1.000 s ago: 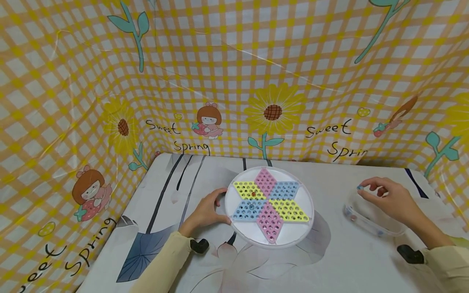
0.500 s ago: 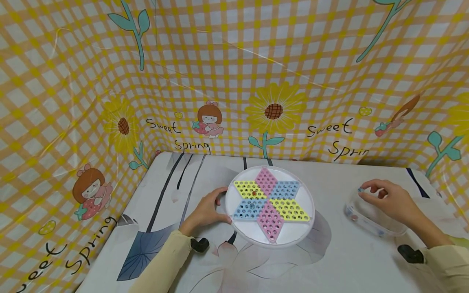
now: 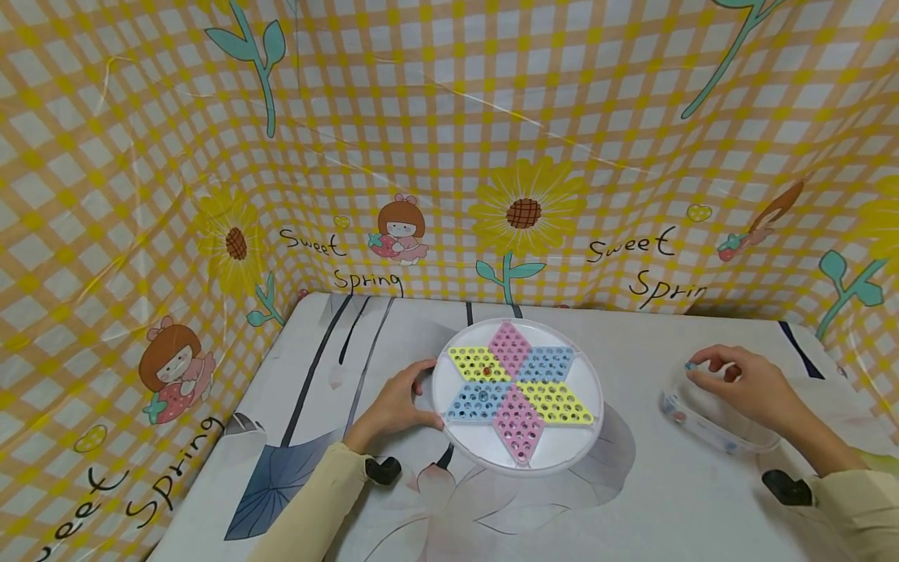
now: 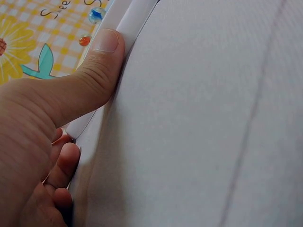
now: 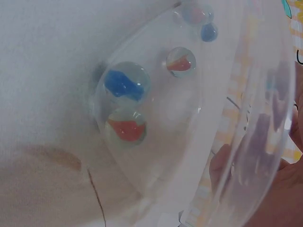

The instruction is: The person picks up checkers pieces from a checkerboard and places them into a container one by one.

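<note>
A round white Chinese checkers board [image 3: 576, 445] with a pink, blue and yellow star of holes lies mid-table in the head view. My left hand [image 3: 395, 403] grips its left edge, thumb [image 4: 102, 61] along the rim in the left wrist view. An orange-red marble [image 3: 487, 371] and a clear-and-blue marble [image 3: 483, 396] sit on the star's left side. At the right, my right hand [image 3: 747, 386] pinches a small blue marble [image 3: 690, 365] between thumb and forefinger, over a clear plastic box [image 3: 702, 434].
Several marbles lie in the clear box, among them a blue-swirled one [image 5: 127, 84] and a red-swirled one [image 5: 126, 126]. A patterned white cloth [image 3: 393, 515] covers the table. Behind it rises a yellow checked curtain [image 3: 435, 140].
</note>
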Demonstrator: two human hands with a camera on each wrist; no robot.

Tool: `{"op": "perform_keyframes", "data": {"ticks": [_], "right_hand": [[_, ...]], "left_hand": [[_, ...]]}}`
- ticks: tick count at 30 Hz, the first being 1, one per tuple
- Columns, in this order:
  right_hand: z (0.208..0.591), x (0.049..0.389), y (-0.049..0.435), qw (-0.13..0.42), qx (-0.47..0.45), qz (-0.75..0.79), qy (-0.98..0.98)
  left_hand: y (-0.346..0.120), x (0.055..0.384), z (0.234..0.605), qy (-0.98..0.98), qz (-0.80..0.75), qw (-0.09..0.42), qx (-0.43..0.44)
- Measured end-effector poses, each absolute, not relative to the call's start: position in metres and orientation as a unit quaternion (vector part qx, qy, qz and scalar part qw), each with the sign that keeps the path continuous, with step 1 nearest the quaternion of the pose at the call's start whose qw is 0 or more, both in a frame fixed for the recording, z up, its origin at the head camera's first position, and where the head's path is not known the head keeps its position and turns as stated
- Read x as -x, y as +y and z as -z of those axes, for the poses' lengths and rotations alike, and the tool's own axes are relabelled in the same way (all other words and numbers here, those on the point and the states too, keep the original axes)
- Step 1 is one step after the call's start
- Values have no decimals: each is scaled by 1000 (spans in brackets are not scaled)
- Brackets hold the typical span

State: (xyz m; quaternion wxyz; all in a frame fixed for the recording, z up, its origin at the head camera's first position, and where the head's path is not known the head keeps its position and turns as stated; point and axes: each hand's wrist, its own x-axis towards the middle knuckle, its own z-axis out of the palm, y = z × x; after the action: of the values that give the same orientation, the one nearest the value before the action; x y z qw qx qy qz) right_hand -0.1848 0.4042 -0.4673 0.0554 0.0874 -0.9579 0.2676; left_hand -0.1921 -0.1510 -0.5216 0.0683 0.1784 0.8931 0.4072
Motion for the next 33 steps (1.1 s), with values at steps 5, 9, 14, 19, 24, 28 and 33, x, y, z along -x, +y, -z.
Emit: {"op": "perform_keyframes", "data": {"ticks": [5, 9, 14, 19, 24, 28, 33], "right_hand": [[466, 184, 403, 29, -81, -267, -960], [464, 185, 402, 7, -82, -266, -960], [464, 185, 401, 3, -78, -262, -962], [464, 186, 400, 19, -79, -259, -962], [464, 186, 401, 26, -80, -260, -962], [464, 186, 400, 30, -81, -258, -962], [462, 186, 399, 35, -86, -257, -962]], "left_hand": [[-151, 192, 522, 896, -402, 63, -179], [-150, 192, 522, 897, -399, 59, -180], [-151, 193, 522, 896, -401, 59, -181], [-151, 193, 523, 896, -401, 57, -182], [-151, 193, 523, 896, -401, 60, -179], [-151, 193, 523, 899, -396, 63, -176], [-150, 193, 521, 900, -394, 67, -172]]}}
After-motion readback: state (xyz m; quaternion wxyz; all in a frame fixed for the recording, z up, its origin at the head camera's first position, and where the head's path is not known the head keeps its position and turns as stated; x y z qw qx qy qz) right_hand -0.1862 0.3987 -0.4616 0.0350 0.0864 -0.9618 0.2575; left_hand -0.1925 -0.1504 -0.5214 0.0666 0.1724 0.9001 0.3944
